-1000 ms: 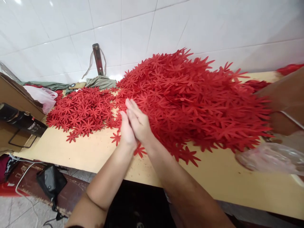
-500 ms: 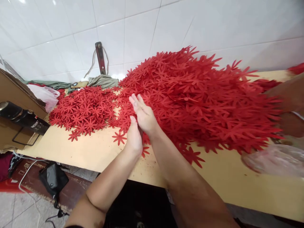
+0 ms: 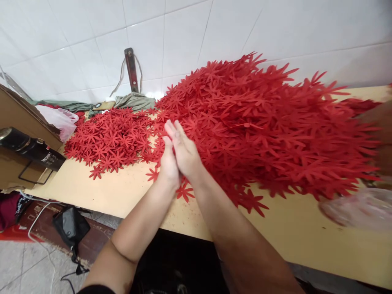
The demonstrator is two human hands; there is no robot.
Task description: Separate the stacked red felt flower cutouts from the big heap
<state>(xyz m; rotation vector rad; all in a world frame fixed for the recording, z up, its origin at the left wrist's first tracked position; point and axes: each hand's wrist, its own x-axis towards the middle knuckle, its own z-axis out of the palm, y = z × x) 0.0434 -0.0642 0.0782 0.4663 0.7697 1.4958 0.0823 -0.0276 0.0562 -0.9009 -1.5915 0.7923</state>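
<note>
Head view showed the left hand (image 3: 169, 163) and the right hand (image 3: 183, 153) pressed palm to palm, fingers straight and together, above the front edge of a big heap of red flower cutouts (image 3: 260, 126). Whether anything lay between the palms could not be told. The cutouts were flat, star-shaped, with many narrow petals, piled high toward the tiled wall (image 3: 214, 28). A lower, flatter pile (image 3: 110, 139) lay to the left on the tan table (image 3: 290, 237). Single cutouts (image 3: 185, 192) lay loose just beneath the wrists.
</note>
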